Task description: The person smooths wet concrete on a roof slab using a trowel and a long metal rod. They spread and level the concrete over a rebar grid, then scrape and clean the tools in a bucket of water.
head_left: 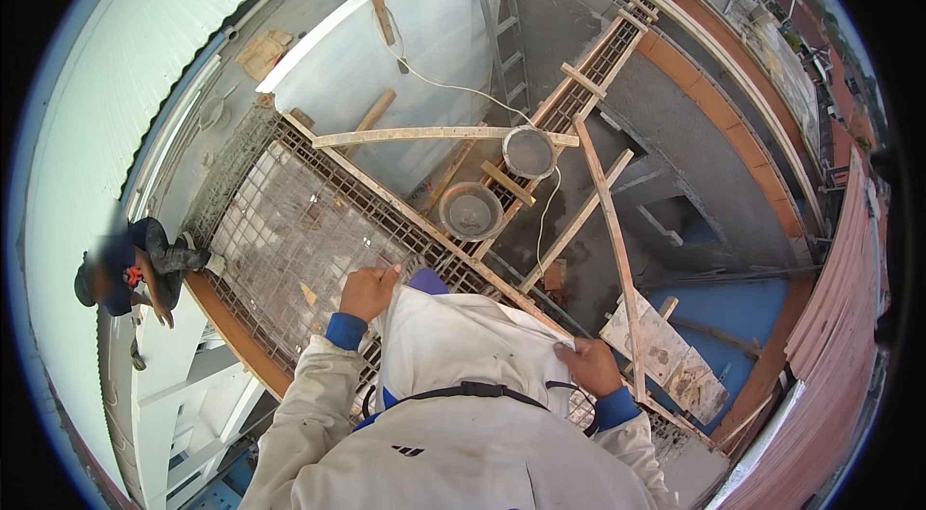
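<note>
The front of my off-white long-sleeved shirt point(461, 338) is pulled out in front of me, its cloth stretched between my two hands. My left hand point(367, 293) is closed on the cloth's upper left edge, thumb pointing to the right. Lower on the other side, my right hand point(590, 365) pinches the shirt's right edge between thumb and fingers. A black strap with a buckle point(475, 389) crosses the shirt below the stretched part. Just beyond the hem shows a bit of purple cloth point(426, 280).
Two round mortar buckets point(471, 211) stand ahead among wooden planks point(444, 136) and a rebar beam cage point(590, 74). Rebar mesh covers a formwork deck point(289, 240). A co-worker point(145, 264) crouches at the deck's left edge. A deep opening lies right of the buckets.
</note>
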`<act>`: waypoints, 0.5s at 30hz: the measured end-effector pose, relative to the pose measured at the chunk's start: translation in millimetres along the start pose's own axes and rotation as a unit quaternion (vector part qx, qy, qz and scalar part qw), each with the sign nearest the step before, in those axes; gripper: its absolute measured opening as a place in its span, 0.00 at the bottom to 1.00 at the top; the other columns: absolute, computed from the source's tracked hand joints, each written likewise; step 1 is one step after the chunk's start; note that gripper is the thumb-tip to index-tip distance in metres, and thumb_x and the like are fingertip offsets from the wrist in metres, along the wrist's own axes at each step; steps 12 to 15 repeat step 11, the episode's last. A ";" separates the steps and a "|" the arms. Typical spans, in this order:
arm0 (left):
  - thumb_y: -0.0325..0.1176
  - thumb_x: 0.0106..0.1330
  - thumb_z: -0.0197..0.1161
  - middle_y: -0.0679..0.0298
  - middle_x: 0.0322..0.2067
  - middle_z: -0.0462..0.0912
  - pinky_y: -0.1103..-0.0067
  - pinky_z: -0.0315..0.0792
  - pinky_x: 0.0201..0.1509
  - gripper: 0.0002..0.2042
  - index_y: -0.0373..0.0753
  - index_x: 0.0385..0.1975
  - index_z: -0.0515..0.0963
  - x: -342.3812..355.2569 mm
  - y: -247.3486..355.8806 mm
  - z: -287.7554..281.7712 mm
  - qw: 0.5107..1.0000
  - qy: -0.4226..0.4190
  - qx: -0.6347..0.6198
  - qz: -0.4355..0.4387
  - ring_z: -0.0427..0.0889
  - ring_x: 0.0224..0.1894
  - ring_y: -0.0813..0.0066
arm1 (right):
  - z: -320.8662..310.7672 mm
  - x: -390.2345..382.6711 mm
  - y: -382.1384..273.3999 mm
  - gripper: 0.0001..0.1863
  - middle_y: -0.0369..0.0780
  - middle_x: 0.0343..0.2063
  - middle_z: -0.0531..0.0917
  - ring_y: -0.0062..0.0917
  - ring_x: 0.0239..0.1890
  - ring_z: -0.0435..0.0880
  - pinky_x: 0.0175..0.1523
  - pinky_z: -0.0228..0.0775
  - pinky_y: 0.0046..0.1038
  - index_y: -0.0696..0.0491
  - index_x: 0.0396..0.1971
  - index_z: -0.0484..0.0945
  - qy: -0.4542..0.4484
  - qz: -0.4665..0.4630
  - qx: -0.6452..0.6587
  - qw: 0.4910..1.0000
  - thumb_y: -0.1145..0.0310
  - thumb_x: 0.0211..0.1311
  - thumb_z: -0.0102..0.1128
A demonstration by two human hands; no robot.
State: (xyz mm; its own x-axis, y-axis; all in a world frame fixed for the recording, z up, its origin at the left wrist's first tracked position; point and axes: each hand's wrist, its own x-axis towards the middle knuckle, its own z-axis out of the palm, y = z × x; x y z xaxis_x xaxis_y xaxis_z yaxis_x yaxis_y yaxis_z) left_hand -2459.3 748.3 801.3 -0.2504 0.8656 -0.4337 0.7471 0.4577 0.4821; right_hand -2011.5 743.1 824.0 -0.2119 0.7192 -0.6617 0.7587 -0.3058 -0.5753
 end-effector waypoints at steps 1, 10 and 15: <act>0.49 0.68 0.61 0.43 0.40 0.82 0.62 0.76 0.43 0.21 0.32 0.37 0.81 1.3 6.6 -14.1 0.996 0.044 -0.045 0.066 0.83 0.42 0.48 | -9.8 -0.3 1.2 0.19 0.38 0.20 0.83 0.19 0.21 0.76 0.28 0.66 0.30 0.64 0.34 0.83 0.022 0.003 0.095 0.995 0.59 0.61 0.67; 0.58 0.68 0.59 0.47 0.62 0.70 0.56 0.64 0.69 0.30 0.40 0.60 0.71 -99.7 90.5 -247.1 0.820 0.375 -0.215 0.374 0.68 0.67 0.48 | -70.0 -8.8 -1.0 0.27 0.51 0.51 0.83 0.38 0.54 0.83 0.59 0.74 0.32 0.59 0.57 0.75 0.038 0.024 -0.023 0.999 0.58 0.63 0.66; 0.65 0.64 0.57 0.47 0.67 0.64 0.53 0.61 0.71 0.39 0.42 0.67 0.65 -120.1 100.1 -281.8 0.782 0.372 -0.147 0.478 0.64 0.70 0.46 | -78.0 -9.9 -9.0 0.28 0.51 0.51 0.83 0.37 0.55 0.83 0.59 0.74 0.32 0.59 0.57 0.75 0.034 0.028 -0.028 0.999 0.58 0.63 0.66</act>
